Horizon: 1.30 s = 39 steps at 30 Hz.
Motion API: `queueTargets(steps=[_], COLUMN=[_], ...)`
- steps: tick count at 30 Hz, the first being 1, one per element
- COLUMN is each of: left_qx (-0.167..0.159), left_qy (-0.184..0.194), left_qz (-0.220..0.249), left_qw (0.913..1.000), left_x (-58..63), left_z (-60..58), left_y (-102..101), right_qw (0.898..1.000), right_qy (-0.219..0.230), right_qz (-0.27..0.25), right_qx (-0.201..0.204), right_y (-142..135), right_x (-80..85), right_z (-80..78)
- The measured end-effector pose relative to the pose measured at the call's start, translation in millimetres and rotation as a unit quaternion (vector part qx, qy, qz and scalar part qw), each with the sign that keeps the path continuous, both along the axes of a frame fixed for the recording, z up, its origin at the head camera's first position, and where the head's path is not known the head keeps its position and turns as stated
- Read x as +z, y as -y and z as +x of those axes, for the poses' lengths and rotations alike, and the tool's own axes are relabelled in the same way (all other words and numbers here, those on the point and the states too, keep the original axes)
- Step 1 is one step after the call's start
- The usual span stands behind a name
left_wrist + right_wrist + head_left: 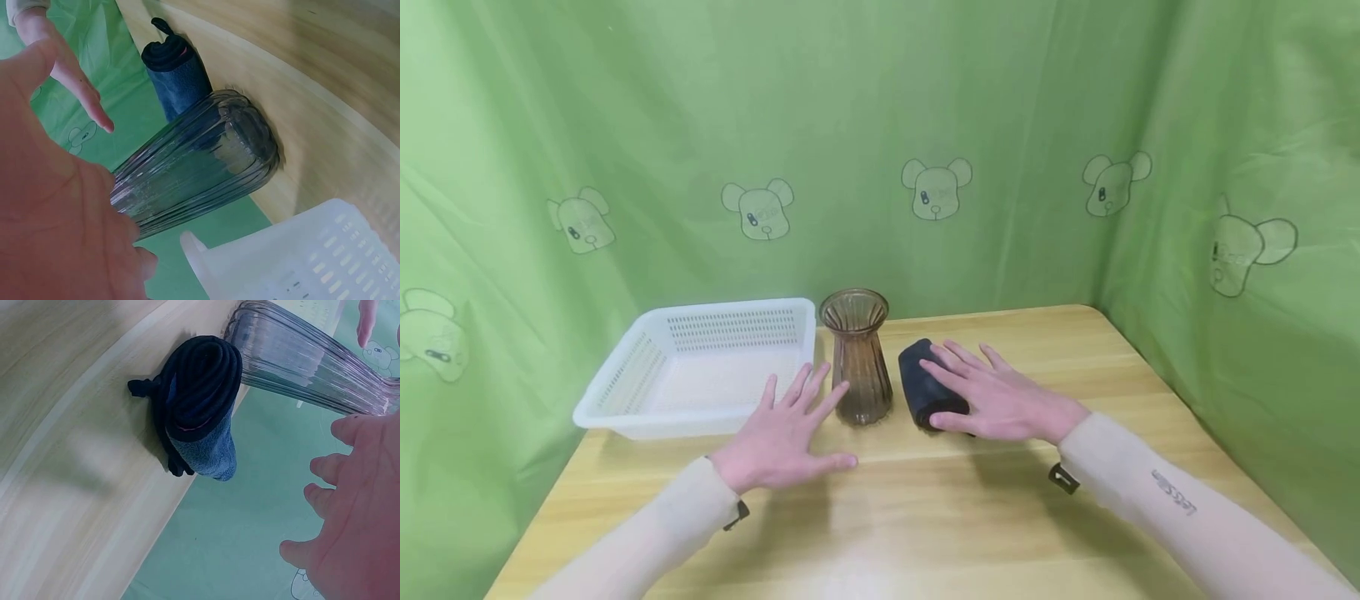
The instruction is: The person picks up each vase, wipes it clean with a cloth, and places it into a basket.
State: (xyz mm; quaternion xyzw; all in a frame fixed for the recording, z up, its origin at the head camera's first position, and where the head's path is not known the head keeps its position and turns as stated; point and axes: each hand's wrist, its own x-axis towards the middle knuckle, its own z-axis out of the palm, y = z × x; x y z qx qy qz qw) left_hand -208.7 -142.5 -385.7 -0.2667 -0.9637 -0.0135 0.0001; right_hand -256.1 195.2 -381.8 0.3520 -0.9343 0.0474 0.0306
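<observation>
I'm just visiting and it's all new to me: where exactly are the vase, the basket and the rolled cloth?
Vase [863,367]: head view, on the middle of its ribbed body.
Basket [732,331]: head view, on the inside of its far wall.
Cloth [201,387]: right wrist view, on its coiled end.

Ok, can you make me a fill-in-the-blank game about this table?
1. The basket is coloured ____.
2. The hand closest to the dark cloth is the person's ____ one.
3. Of the basket, dark cloth and vase, the one in the middle is the ____.
4. The curtain is mainly ____.

Missing words: white; right; vase; green.
</observation>
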Motion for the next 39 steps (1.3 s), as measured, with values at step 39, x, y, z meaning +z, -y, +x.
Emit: queueTargets(steps=[39], left_qx=[0.208], left_qy=[0.051], left_qz=[0.501], left_qw=[0.8383], left_x=[6.1], left_z=[-56.0], left_y=[-50.9], right_qw=[0.974], right_qy=[0.101], right_qz=[-0.06], right_qx=[-0.196], right_y=[13.2], right_x=[-23.1], right_z=[-62.5])
